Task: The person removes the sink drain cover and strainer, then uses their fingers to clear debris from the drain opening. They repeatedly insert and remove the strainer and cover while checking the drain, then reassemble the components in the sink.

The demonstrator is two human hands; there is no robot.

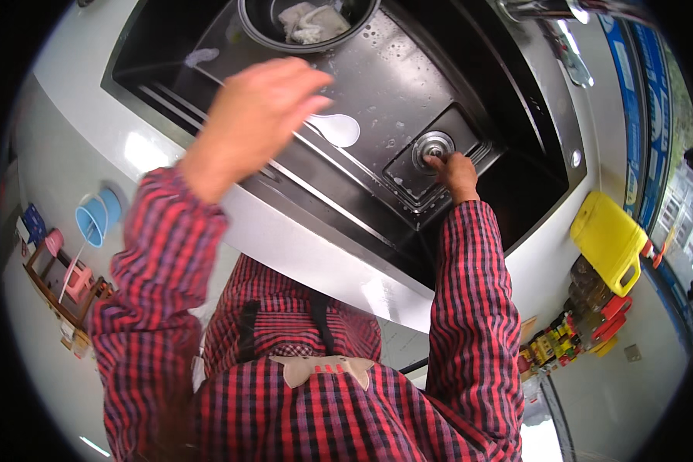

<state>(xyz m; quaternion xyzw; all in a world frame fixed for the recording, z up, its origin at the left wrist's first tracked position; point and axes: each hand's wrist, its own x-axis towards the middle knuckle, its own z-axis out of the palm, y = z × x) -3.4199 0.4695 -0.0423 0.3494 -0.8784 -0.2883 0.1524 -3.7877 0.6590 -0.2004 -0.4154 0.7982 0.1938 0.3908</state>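
In a dark metal kitchen sink, my right hand reaches down to the round metal drain strainer, fingertips on its centre knob. My left hand, somewhat blurred, hovers over the near left part of the sink and holds nothing visible. Just beyond its fingers lies a white spoon on the sink bottom, its handle partly hidden by the hand. At the far side stands a dark round pot with a crumpled white cloth inside. Water drops dot the sink bottom.
A chrome faucet rises at the far right. On the counter at right stands a yellow plastic jug, near several bottles and packets. The pale counter edge runs before my body. A light blue bucket is at far left.
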